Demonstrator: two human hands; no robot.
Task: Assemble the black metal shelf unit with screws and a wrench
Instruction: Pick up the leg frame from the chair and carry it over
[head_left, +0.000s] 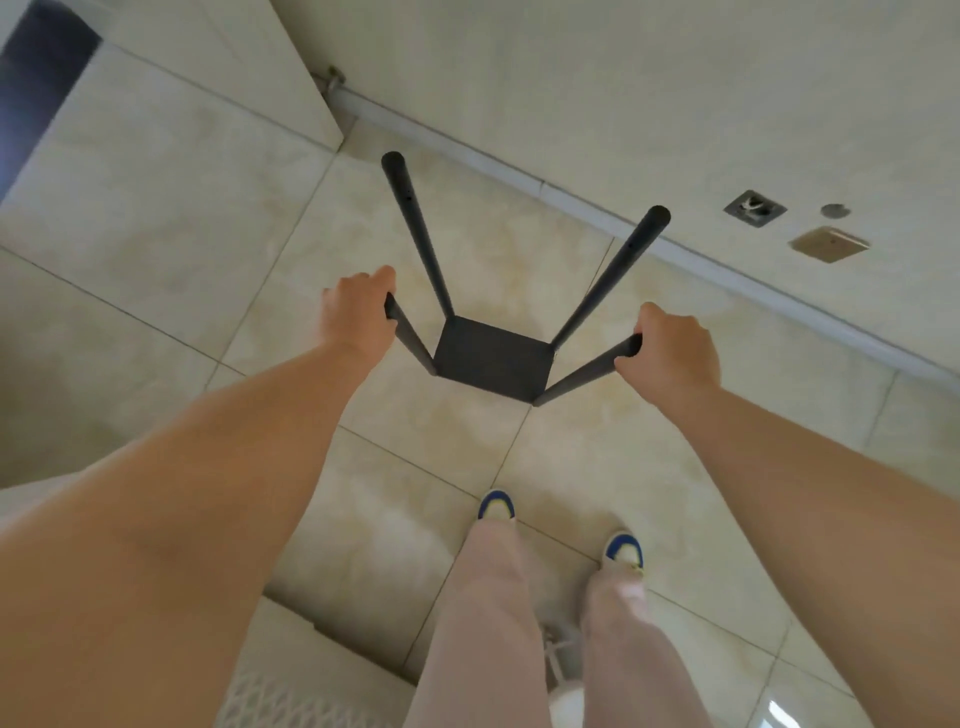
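The black metal shelf unit stands upright on the tiled floor, seen from above: a square black shelf panel low down with four black posts rising from its corners. My left hand grips the top of the near left post. My right hand grips the top of the near right post. The two far posts, the left one and the right one, stand free with their capped tops towards the wall. No screws or wrench are in view.
A tiled wall with a white pipe along its foot runs behind the shelf. A floor drain and a brass plate lie at the right. My legs and blue-and-white shoes stand just before the shelf. A white mesh basket sits bottom left.
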